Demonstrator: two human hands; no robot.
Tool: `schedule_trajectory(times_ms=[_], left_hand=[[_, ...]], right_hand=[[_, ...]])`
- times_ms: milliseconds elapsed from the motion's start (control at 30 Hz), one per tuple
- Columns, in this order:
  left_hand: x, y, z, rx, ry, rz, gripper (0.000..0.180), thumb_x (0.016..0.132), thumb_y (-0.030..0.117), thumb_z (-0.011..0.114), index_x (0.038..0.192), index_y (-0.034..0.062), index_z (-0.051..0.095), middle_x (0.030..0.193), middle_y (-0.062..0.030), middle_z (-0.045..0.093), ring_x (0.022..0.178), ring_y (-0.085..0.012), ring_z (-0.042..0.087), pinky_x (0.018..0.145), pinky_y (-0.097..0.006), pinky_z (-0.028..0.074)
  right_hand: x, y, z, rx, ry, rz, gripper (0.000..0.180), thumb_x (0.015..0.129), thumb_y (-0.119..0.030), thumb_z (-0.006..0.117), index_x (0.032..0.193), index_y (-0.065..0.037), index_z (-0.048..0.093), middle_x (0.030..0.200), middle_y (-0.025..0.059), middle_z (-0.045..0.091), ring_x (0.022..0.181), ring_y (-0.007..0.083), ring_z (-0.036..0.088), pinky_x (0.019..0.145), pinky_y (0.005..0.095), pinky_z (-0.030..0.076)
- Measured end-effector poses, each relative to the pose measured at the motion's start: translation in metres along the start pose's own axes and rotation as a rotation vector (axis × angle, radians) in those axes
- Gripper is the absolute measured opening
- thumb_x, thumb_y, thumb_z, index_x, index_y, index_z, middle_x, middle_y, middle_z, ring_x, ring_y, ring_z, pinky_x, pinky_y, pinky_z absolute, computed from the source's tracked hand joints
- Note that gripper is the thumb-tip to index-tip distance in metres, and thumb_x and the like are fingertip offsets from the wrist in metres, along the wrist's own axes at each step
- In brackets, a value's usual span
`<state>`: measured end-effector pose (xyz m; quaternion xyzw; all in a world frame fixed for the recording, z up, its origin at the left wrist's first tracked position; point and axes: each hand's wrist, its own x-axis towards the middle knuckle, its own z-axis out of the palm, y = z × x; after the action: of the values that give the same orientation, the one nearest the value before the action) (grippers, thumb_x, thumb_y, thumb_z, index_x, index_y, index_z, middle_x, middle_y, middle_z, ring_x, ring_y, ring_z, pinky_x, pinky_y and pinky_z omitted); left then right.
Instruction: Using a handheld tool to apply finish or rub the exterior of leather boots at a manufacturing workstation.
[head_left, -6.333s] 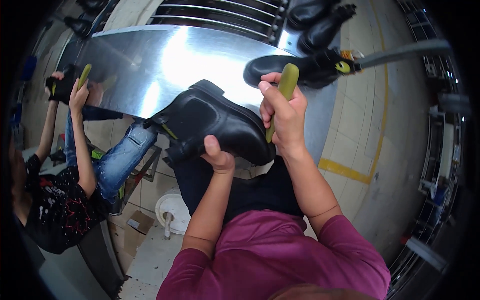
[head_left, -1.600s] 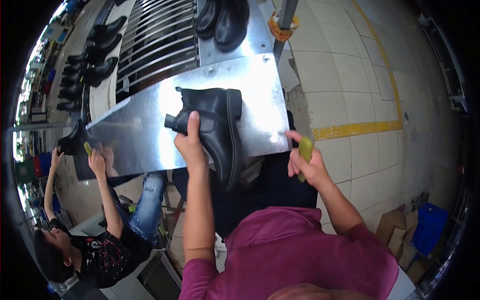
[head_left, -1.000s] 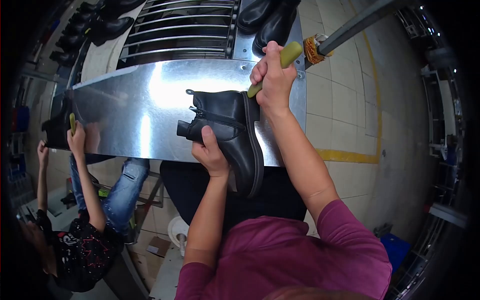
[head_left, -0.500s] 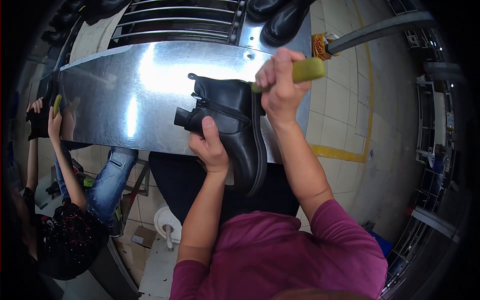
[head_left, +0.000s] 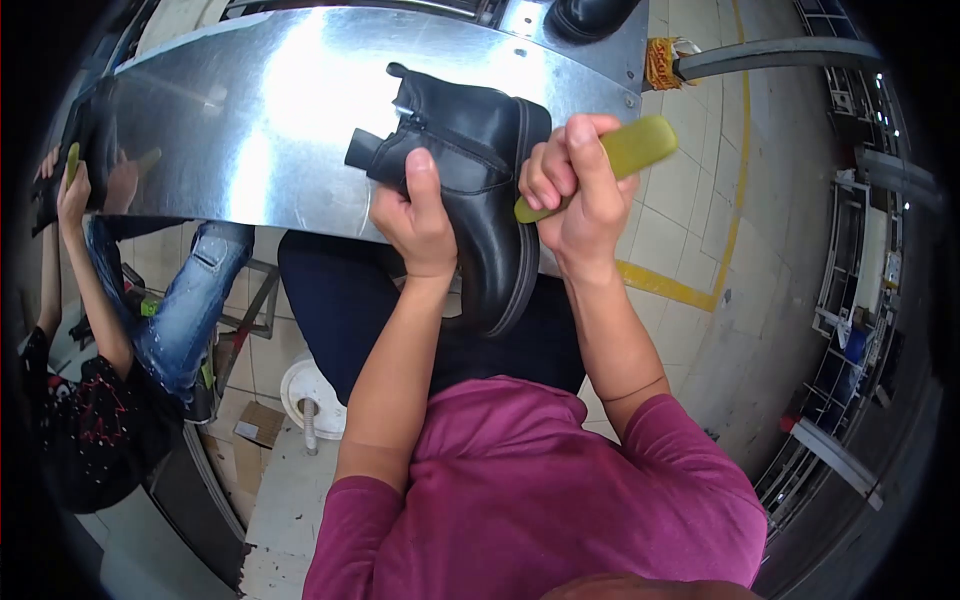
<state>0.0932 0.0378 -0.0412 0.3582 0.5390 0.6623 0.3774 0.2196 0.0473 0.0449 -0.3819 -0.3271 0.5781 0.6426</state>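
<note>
A black ankle boot (head_left: 475,215) with a side zip lies on its side at the near edge of the metal table (head_left: 200,150). Its toe points toward me and its sole faces right. My left hand (head_left: 415,225) grips the boot's upper from the left, thumb on top beside the zip. In my closed right hand (head_left: 585,190) is a yellow-green bar-shaped tool (head_left: 643,145); its lower tip sits close to the sole edge at mid-length. Whether that tip touches the boot I cannot tell.
Another black boot (head_left: 590,15) stands at the table's far right. At far left a co-worker's hand (head_left: 72,195) holds a similar yellow-green tool. A metal rail (head_left: 780,55) with a yellow wrapper (head_left: 662,65) is at the upper right. A white round lid (head_left: 308,385) is below the table.
My right hand has moved with the yellow-green tool from beside the boot's heel toward the toe. My left hand keeps its grip. The whole view has shifted.
</note>
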Motion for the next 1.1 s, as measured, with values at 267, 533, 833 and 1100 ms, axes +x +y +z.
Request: schedule_trajectory(times_ms=[267, 533, 833, 1100], left_hand=[[0.002, 0.000, -0.011, 0.030, -0.017, -0.006, 0.039, 0.104, 0.030, 0.061, 0.088, -0.0043, 0.069, 0.073, -0.0057, 0.066, 0.069, -0.0137, 0.058, 0.065, -0.034, 0.045], [-0.025, 0.065, -0.106, 0.045, -0.043, 0.054, 0.036, 0.092, 0.026, 0.077, 0.111, -0.0049, 0.073, 0.100, -0.0044, 0.073, 0.088, -0.0131, 0.066, 0.082, -0.029, 0.053], [-0.056, 0.062, -0.216, 0.508, -0.615, 0.237, 0.063, 0.076, 0.012, 0.087, 0.131, -0.0052, 0.061, 0.137, -0.0256, 0.065, 0.130, -0.0396, 0.061, 0.115, -0.049, 0.043], [-0.088, 0.044, -0.168, 0.607, -0.382, 0.228, 0.070, 0.077, 0.005, 0.091, 0.132, 0.0033, 0.048, 0.147, -0.0223, 0.056, 0.142, -0.0399, 0.049, 0.122, -0.053, 0.032]], right_hand=[[-0.096, 0.006, 0.015, -0.524, -0.286, -0.557, 0.014, 0.102, -0.010, 0.064, 0.094, -0.005, 0.053, 0.062, 0.0032, 0.048, 0.049, 0.0162, 0.047, 0.048, 0.0294, 0.041], [-0.148, 0.011, -0.005, -0.311, -0.595, -0.259, 0.038, 0.091, -0.007, 0.075, 0.124, 0.011, 0.066, 0.069, 0.0081, 0.062, 0.048, 0.0179, 0.055, 0.047, 0.0301, 0.045], [-0.068, 0.037, -0.023, -0.323, -0.310, -0.063, 0.020, 0.101, -0.017, 0.069, 0.111, 0.001, 0.070, 0.072, 0.0075, 0.064, 0.061, 0.0162, 0.062, 0.058, 0.0303, 0.051], [-0.033, 0.053, -0.013, 0.352, -0.109, 0.247, 0.030, 0.106, -0.031, 0.060, 0.102, -0.002, 0.064, 0.054, -0.0010, 0.041, 0.044, 0.0096, 0.040, 0.044, 0.0261, 0.035]])
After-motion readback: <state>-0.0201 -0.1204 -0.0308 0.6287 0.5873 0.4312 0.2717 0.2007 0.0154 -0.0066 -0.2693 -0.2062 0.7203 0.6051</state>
